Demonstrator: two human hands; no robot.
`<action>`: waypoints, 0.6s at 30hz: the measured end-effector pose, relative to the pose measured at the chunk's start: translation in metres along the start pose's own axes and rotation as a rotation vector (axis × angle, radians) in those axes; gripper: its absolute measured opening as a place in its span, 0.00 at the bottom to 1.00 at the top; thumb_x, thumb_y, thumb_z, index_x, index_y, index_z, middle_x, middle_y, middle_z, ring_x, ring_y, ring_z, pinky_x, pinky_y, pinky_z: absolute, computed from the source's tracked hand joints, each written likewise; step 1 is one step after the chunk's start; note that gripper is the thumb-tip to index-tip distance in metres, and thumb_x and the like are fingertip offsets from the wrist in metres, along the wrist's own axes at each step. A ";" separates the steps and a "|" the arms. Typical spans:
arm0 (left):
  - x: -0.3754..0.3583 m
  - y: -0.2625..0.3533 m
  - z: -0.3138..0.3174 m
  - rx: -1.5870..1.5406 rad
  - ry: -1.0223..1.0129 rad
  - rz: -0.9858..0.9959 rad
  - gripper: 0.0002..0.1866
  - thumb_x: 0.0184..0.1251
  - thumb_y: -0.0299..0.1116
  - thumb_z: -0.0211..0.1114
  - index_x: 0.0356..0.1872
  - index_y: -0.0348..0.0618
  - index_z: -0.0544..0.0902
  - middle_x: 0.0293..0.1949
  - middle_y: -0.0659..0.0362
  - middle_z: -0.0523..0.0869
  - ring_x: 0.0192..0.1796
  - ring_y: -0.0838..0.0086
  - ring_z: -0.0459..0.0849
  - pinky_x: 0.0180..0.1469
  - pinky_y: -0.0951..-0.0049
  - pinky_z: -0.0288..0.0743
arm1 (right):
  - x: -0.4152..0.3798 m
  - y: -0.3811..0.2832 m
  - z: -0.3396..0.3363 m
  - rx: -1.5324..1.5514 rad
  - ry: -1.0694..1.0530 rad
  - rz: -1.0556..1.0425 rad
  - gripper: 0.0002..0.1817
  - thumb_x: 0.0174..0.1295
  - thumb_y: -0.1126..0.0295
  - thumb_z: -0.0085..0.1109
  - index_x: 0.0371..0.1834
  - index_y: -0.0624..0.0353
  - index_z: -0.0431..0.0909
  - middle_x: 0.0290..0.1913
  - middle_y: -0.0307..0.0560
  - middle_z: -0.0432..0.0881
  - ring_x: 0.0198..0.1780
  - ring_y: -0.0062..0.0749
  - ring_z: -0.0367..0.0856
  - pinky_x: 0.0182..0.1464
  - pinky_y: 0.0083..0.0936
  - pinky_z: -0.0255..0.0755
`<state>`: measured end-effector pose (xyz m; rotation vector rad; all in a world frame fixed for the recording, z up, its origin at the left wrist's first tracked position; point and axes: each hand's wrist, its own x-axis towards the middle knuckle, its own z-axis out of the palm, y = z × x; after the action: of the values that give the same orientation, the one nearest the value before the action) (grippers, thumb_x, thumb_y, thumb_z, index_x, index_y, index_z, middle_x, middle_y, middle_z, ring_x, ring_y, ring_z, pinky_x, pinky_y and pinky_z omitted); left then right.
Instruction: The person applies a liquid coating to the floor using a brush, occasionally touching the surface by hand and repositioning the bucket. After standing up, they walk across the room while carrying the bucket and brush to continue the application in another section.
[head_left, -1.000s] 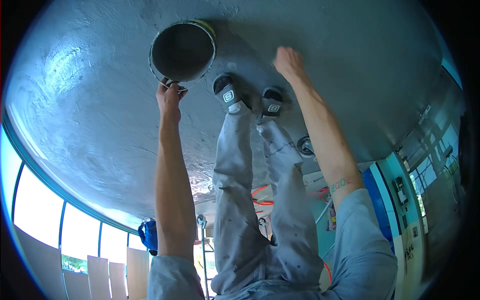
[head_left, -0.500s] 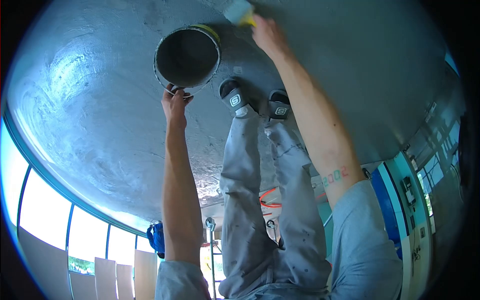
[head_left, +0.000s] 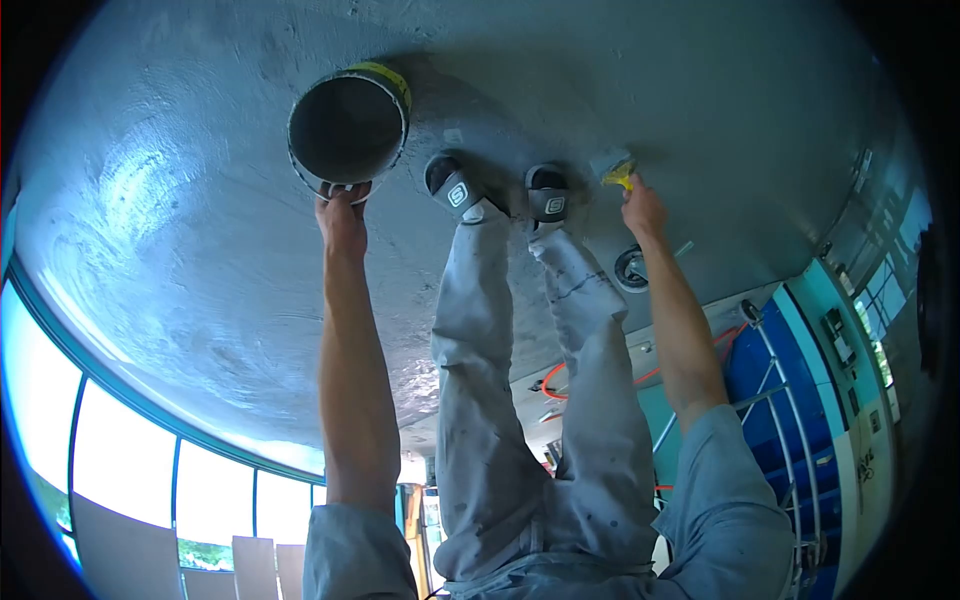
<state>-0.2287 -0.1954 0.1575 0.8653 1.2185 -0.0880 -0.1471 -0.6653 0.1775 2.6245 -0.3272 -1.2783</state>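
Observation:
I am bent far over, seeing my own legs and my grey sandals on a wet grey floor. My left hand grips the rim of a round bucket with a yellow band that stands on the floor left of my feet. Its inside looks dark grey. My right hand is closed around a yellow-handled brush. The bristles press on the floor just right of my right sandal.
A small round wheel lies on the floor close to my right forearm. Blue metal railings and an orange hose are behind my legs at the right. Bright windows run along the lower left.
My right hand swung with the brush from beside the bucket's far rim to the floor right of my feet. The left hand stayed on the bucket, which shifted slightly left in view.

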 end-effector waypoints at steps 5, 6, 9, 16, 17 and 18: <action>-0.003 0.005 -0.001 -0.018 -0.044 -0.025 0.31 0.56 0.11 0.49 0.66 0.36 0.65 0.63 0.49 0.73 0.61 0.54 0.77 0.61 0.55 0.74 | -0.047 -0.013 -0.032 0.248 0.089 -0.160 0.14 0.68 0.65 0.53 0.55 0.53 0.70 0.40 0.60 0.82 0.45 0.56 0.82 0.45 0.48 0.74; -0.007 0.006 0.003 -0.003 -0.036 -0.016 0.31 0.57 0.12 0.48 0.66 0.36 0.65 0.64 0.49 0.73 0.62 0.54 0.77 0.62 0.54 0.73 | -0.060 -0.016 -0.041 0.303 0.107 -0.200 0.14 0.68 0.65 0.54 0.55 0.53 0.70 0.40 0.59 0.82 0.45 0.56 0.82 0.44 0.48 0.74; -0.016 0.001 0.013 -0.042 -0.036 0.026 0.29 0.57 0.12 0.49 0.64 0.38 0.68 0.62 0.51 0.74 0.59 0.56 0.78 0.60 0.55 0.74 | -0.106 -0.028 -0.078 0.447 0.133 -0.290 0.15 0.68 0.65 0.55 0.56 0.54 0.71 0.41 0.57 0.82 0.44 0.55 0.82 0.44 0.46 0.74; -0.061 0.001 0.047 0.122 0.047 0.020 0.25 0.53 0.16 0.55 0.56 0.38 0.73 0.51 0.57 0.80 0.47 0.66 0.82 0.54 0.64 0.73 | -0.201 -0.058 -0.145 0.687 0.313 -0.563 0.18 0.67 0.65 0.58 0.58 0.52 0.73 0.44 0.51 0.81 0.39 0.49 0.84 0.42 0.41 0.78; -0.071 0.001 0.050 0.167 0.046 0.003 0.25 0.53 0.16 0.56 0.56 0.38 0.73 0.50 0.58 0.80 0.47 0.66 0.81 0.53 0.65 0.72 | -0.208 -0.064 -0.149 0.668 0.301 -0.581 0.17 0.66 0.66 0.58 0.58 0.52 0.73 0.43 0.51 0.80 0.37 0.48 0.84 0.39 0.40 0.78; -0.081 0.001 0.053 0.214 0.044 -0.015 0.25 0.52 0.17 0.56 0.55 0.37 0.73 0.50 0.58 0.80 0.46 0.67 0.81 0.53 0.65 0.72 | -0.213 -0.070 -0.153 0.649 0.289 -0.598 0.17 0.66 0.66 0.58 0.57 0.51 0.73 0.42 0.52 0.80 0.35 0.47 0.84 0.37 0.40 0.78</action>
<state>-0.2182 -0.2584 0.2301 1.0479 1.2722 -0.2157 -0.1465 -0.5252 0.4094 3.6022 0.1399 -1.0107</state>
